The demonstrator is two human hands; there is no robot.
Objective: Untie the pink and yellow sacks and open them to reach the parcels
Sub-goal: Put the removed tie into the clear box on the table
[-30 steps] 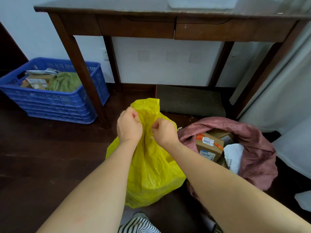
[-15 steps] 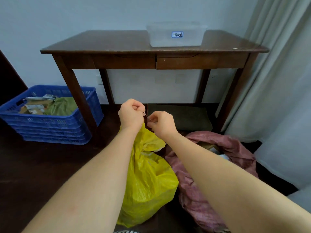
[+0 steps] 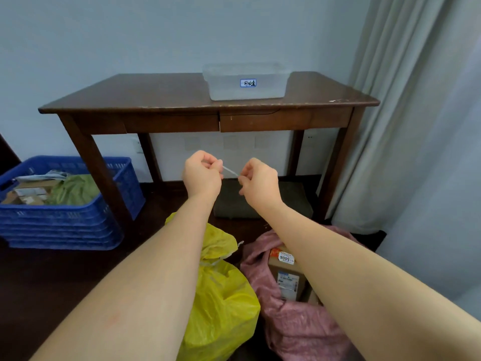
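A yellow sack (image 3: 221,300) stands on the dark floor between my forearms, its neck still gathered with a pale tie around it. To its right lies a pink sack (image 3: 294,324), open at the top, with a brown cardboard parcel (image 3: 285,272) showing inside. Both hands are raised well above the sacks, in front of the table. My left hand (image 3: 201,175) and my right hand (image 3: 259,182) each pinch one end of a thin pale string (image 3: 230,171) stretched between them.
A dark wooden table (image 3: 156,97) stands against the wall with a clear plastic bin (image 3: 246,82) on top. A blue crate (image 3: 65,220) holding parcels sits at the left. A grey mat (image 3: 234,204) lies under the table. Curtains (image 3: 390,113) hang on the right.
Both hands have risen away from the yellow sack's neck with the string between them, and have moved apart. The view has tilted up, so the tabletop and bin show fully.
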